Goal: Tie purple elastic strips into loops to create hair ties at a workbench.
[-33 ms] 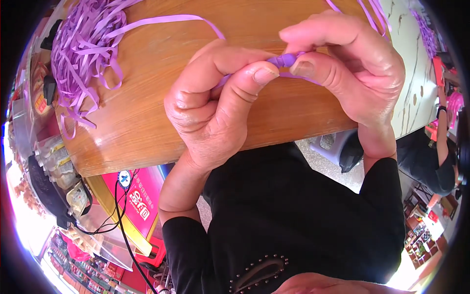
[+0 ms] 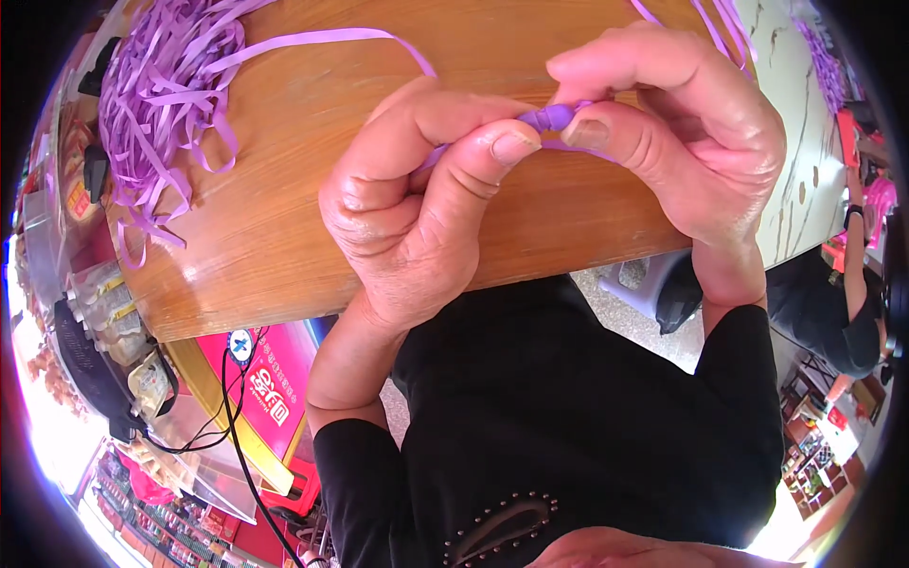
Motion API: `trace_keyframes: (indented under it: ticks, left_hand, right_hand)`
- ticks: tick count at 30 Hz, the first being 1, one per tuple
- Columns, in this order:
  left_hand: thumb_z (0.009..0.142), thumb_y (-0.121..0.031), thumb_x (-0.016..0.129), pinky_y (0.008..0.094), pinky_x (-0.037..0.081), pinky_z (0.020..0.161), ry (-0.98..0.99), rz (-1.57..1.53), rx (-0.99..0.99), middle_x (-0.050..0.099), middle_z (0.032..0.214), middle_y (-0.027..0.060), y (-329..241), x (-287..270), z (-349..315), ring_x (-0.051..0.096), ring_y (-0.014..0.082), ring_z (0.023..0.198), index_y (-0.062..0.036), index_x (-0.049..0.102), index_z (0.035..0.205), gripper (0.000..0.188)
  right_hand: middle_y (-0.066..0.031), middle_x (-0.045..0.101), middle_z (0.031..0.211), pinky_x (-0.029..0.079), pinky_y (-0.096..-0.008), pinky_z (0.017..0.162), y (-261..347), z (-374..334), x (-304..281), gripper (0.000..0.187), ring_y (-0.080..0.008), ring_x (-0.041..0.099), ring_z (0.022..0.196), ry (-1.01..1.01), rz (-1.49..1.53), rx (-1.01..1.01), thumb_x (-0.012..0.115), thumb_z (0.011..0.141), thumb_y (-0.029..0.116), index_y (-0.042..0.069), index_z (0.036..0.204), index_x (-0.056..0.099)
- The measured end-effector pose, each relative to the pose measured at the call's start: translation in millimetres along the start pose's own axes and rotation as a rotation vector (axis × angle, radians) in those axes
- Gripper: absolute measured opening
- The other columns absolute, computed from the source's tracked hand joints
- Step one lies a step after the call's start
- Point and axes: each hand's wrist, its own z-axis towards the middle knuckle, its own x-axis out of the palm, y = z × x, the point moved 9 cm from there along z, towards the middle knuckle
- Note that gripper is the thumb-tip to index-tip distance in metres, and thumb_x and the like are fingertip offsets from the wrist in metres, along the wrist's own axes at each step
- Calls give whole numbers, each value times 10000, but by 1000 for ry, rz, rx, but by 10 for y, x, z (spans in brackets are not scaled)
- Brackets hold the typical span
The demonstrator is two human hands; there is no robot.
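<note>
Pinched between my two hands above the wooden table is a small, rounded purple piece, like a bead or clasp. My left hand grips its left end between thumb and forefinger. On its right end the thumb and fingers of my right hand are closed. A purple ribbon passes just below the piece and runs in behind both hands. Another length of purple ribbon reaches from the heap at the far left to behind my left hand. Fingers hide how the piece joins the ribbon.
A heap of flat purple ribbons lies on the far left of the wooden table. More strands hang at the far right, beside a pale marbled tabletop. Black cables cross a pink box at lower left. Another person is at right.
My right hand has shifted very slightly to the right. Both hands keep their hold on the purple piece.
</note>
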Motion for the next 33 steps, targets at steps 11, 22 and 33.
trace_keyframes:
  ticks: [11,22,33]
  left_hand:
    - [857,-58,631,201,309,504,-49,-288,-126,566,774,30,155,13,-21,404,61,580,9,611,888,76]
    - [835,-22,636,199,287,496,-56,-160,-193,569,703,11,169,21,-4,394,48,562,33,635,873,67]
    - [850,-39,628,184,290,481,-73,-186,-260,564,664,-14,229,47,3,406,35,543,10,645,877,59]
  right_hand:
    - [-137,631,855,482,-244,597,322,19,124,203,-200,607,725,170,-383,-405,700,748,-7,-20,944,650]
    - [-106,615,791,474,-267,565,397,112,129,131,-204,603,680,223,-505,-292,699,761,24,-1,883,658]
    - [-94,633,817,512,-265,585,204,211,130,161,-205,644,704,264,-531,131,713,755,25,32,912,681]
